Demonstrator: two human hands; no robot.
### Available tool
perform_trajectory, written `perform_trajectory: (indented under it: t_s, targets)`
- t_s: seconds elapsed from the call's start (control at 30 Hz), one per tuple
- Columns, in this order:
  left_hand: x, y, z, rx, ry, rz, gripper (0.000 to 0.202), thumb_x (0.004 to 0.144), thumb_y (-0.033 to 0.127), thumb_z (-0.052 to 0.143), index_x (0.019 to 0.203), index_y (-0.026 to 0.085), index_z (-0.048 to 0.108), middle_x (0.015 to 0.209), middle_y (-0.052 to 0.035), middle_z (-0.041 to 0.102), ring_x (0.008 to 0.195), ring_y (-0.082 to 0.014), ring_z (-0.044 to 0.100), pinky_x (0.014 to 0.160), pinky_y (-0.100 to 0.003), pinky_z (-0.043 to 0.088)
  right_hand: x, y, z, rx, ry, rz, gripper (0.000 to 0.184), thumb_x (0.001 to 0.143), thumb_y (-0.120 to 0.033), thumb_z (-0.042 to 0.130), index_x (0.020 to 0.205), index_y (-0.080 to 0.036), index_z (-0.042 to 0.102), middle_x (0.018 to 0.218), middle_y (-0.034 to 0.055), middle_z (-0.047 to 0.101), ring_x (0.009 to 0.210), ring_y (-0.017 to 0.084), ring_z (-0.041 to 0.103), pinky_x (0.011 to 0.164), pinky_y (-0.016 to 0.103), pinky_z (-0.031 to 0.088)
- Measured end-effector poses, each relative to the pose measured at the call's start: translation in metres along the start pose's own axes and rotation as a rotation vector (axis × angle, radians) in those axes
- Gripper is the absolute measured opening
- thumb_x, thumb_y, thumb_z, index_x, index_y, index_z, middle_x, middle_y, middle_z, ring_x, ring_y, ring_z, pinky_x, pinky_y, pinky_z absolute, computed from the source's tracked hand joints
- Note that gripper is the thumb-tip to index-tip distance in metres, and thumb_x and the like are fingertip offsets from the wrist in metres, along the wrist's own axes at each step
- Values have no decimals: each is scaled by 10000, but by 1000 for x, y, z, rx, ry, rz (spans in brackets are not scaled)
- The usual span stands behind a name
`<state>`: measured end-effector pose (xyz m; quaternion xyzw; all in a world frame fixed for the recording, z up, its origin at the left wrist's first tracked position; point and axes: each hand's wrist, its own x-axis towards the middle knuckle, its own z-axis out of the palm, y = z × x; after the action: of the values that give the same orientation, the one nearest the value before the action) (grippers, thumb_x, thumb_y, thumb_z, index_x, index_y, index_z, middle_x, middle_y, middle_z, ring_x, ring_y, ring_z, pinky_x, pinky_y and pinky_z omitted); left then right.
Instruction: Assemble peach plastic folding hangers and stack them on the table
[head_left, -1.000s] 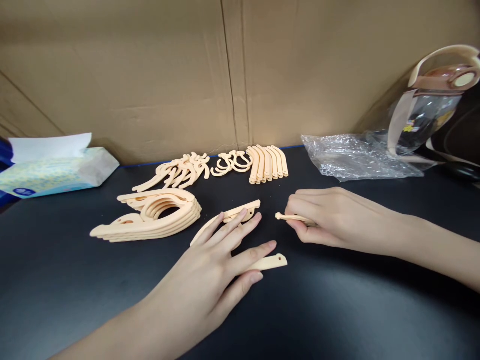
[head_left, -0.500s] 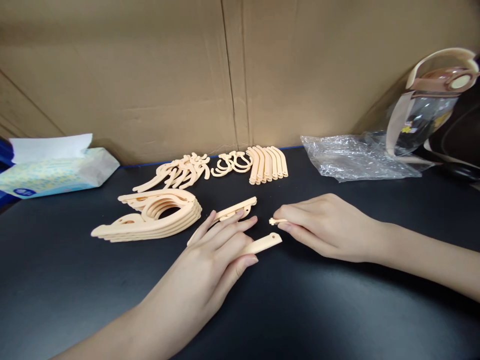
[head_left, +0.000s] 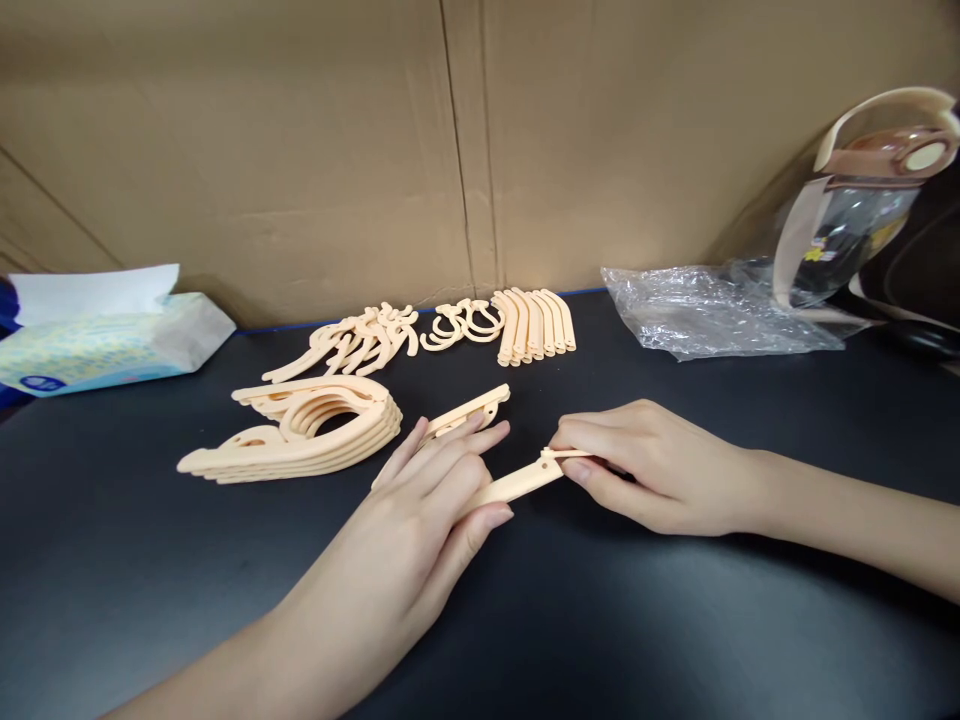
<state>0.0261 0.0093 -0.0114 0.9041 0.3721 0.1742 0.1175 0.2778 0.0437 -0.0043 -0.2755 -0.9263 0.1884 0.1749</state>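
Note:
My left hand [head_left: 409, 520] lies over a cream plastic hanger body [head_left: 517, 485], thumb and fingers closed around its lower arm. The upper arm of that piece shows beyond my fingertips, and its bend is hidden beneath the hand. My right hand [head_left: 649, 465] pinches a thin cream hanger piece [head_left: 564, 453], mostly covered by the fingers. The tip of this piece meets the lower arm's end, by a small round hole; whether it is fitted in cannot be made out.
Left of my hands sits a stack of hanger bodies [head_left: 360, 440]. Behind are loose curved pieces [head_left: 367, 335], hooks [head_left: 465, 325] and a row of hanger arms [head_left: 536, 325]. A tissue pack [head_left: 112, 340] stands left; clear plastic bag [head_left: 720, 315] and bottle [head_left: 855, 230] are right. Cardboard [head_left: 300, 150] walls the back.
The thin piece in my right hand was apart from the hanger body and now touches its lower arm's end. My left hand has barely moved.

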Motion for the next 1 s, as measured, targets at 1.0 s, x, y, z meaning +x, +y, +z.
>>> perform_trajectory:
  t_s: [1.0]
  targets:
    - [0,-2,3,122,22,97,208,1044,266,356,1087,220,554,1317,-41,635,1381,-133,427,1224,-400,174,0,-6,0,-647,123,-218,503,1075,-363,176,734,-193,504,619,-30,517,482,106,446,468,274,274]
